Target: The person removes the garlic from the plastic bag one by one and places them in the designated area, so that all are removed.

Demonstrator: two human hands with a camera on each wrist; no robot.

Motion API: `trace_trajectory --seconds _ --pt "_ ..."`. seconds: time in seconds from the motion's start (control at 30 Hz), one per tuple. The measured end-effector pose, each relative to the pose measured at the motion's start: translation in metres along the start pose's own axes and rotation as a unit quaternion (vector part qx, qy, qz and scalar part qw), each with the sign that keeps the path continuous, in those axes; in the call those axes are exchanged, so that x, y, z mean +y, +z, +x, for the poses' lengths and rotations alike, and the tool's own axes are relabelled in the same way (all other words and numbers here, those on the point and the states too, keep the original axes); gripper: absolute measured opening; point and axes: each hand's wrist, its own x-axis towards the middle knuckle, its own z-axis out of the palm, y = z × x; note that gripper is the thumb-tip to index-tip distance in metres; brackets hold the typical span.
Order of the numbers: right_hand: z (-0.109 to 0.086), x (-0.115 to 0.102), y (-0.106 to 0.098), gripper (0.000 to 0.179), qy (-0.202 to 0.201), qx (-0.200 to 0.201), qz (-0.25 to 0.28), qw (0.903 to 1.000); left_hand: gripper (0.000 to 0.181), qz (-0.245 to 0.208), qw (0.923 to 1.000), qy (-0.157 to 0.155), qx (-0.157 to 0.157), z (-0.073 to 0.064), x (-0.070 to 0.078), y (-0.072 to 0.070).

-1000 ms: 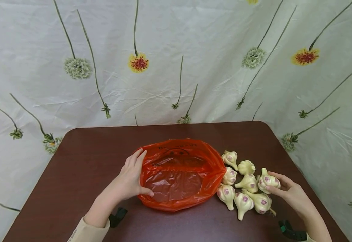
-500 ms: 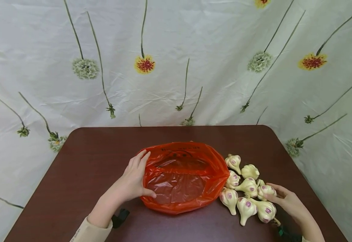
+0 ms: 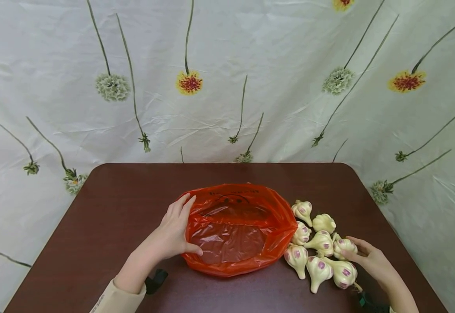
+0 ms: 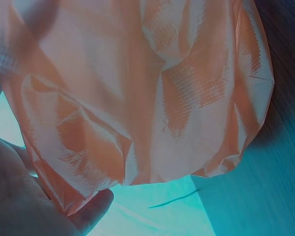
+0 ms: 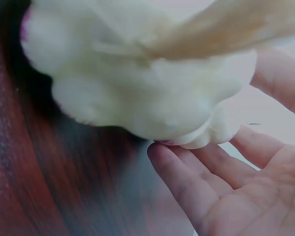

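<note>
A red plastic bag (image 3: pixel 227 243) stands on the table with its mouth wide and facing up. My left hand (image 3: pixel 172 230) holds its left rim, thumb over the near side and fingers at the far side; the left wrist view shows the bag's wall (image 4: pixel 137 108) close up. Right of the bag lie several garlic bulbs (image 3: pixel 319 270) in a tight cluster. At the cluster's right edge, thumb and fingers of my right hand (image 3: pixel 372 261) hold a garlic bulb (image 3: pixel 346 247) low at the table. A blurred bulb (image 5: pixel 137 93) with a dry stem fills much of the right wrist view.
The dark brown table (image 3: pixel 133 182) has rounded far corners. Behind it hangs a pale cloth (image 3: pixel 212 43) printed with flowers. One garlic bulb (image 3: pixel 301 233) lies against the bag's right side.
My right hand has come down and slightly left with the garlic bulb, setting it against the others. The left hand stays on the bag. The head view has shifted slightly.
</note>
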Motion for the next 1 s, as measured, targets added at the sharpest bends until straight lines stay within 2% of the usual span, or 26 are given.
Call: trace_trajectory --seconds 0.33,0.67,0.9,1.0 --pt "0.001 -0.004 -0.003 0.077 0.004 0.003 -0.005 1.0000 0.124 0.002 1.0000 -0.004 0.003 0.001 0.001 0.001" --pt "-0.006 -0.009 -0.012 0.077 -0.006 0.060 -0.019 0.9980 0.124 -0.004 0.9998 0.012 0.016 0.003 0.005 0.003" --pt "-0.012 -0.026 -0.015 0.072 -0.056 0.087 -0.041 0.9938 0.124 -0.004 0.9996 0.013 0.023 0.004 0.006 0.004" --pt "-0.015 -0.038 -0.015 0.069 -0.080 0.095 -0.033 0.9916 0.125 -0.005 0.9997 0.011 0.020 0.004 0.006 0.004"
